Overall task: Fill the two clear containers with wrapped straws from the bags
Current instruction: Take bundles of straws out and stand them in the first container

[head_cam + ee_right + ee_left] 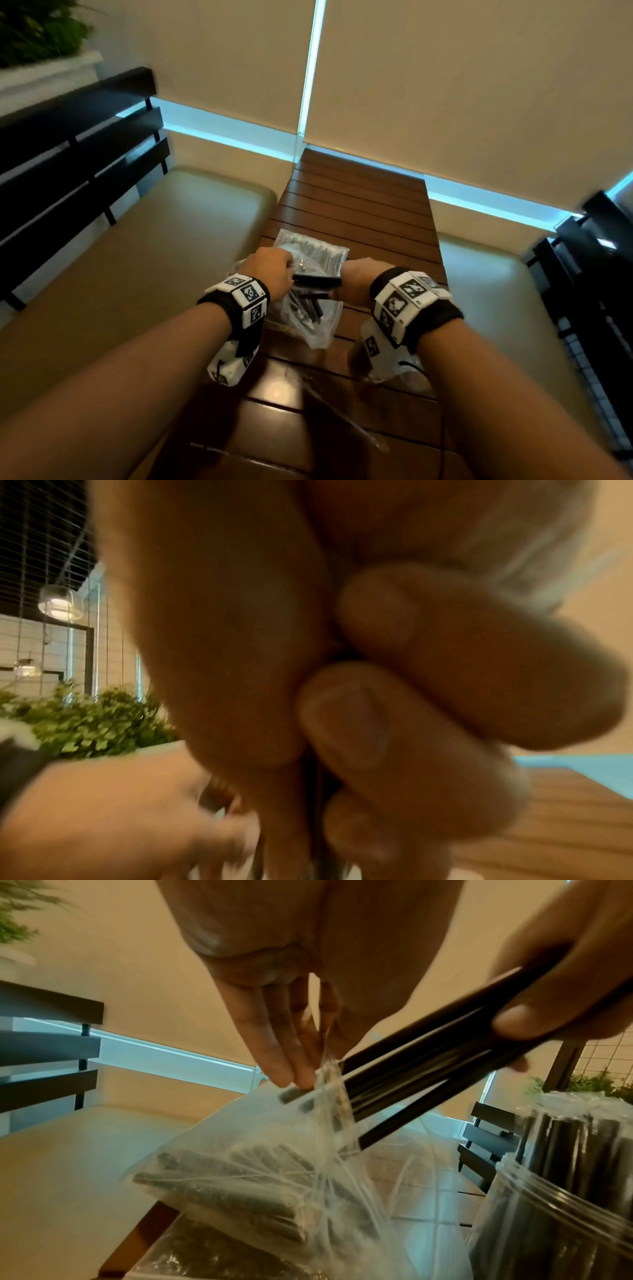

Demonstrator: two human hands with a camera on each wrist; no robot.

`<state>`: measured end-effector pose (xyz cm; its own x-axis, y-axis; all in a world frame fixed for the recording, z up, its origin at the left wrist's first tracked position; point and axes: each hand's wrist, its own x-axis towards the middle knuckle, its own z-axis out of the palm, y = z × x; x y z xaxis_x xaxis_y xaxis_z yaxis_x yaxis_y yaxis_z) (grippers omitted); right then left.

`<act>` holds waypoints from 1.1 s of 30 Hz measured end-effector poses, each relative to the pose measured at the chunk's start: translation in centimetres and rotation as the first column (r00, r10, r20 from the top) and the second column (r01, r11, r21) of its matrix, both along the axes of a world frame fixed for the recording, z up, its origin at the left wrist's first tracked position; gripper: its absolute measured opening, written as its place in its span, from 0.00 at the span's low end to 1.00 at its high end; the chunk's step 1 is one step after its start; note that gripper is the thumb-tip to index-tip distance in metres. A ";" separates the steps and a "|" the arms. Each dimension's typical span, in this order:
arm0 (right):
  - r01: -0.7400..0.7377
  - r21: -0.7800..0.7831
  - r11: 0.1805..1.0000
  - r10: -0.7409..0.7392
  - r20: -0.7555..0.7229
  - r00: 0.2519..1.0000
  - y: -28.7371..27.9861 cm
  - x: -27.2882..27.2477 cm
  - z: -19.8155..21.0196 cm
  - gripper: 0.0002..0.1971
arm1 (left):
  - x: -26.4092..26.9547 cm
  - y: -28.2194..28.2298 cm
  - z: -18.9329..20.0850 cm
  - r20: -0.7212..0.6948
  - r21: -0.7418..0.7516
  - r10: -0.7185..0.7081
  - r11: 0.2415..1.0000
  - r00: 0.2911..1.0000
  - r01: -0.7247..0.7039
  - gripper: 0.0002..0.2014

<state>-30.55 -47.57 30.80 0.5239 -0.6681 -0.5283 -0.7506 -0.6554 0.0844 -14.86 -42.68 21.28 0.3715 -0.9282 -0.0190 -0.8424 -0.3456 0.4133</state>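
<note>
On the wooden slat table point(359, 205) lie clear bags of black wrapped straws point(310, 251). In the left wrist view my left hand point(301, 1069) pinches the plastic at the mouth of a straw bag point(240, 1191). My right hand point(548, 1001) grips a bundle of black straws point(428, 1064) that reaches out of that bag. From the head view, my left hand point(277, 270) and right hand point(356, 281) hold the bundle point(317, 281) between them. A clear container point(565, 1191) with upright straws stands at the right. The right wrist view shows only curled fingers point(394, 723), blurred.
Beige padded benches point(154, 257) with black slat backs point(78, 164) flank the narrow table on both sides. Closed blinds point(445, 85) hang behind the far end. A loose clear wrapper point(342, 418) lies on the near part of the table. A plant point(37, 31) sits top left.
</note>
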 end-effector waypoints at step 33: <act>-0.070 0.066 0.995 -0.027 0.893 0.448 7.0 -8.3 -6.9 0.18 | -11.8 4.4 5.7 -0.821 -0.368 -0.158 0.881 0.549 -0.297 0.14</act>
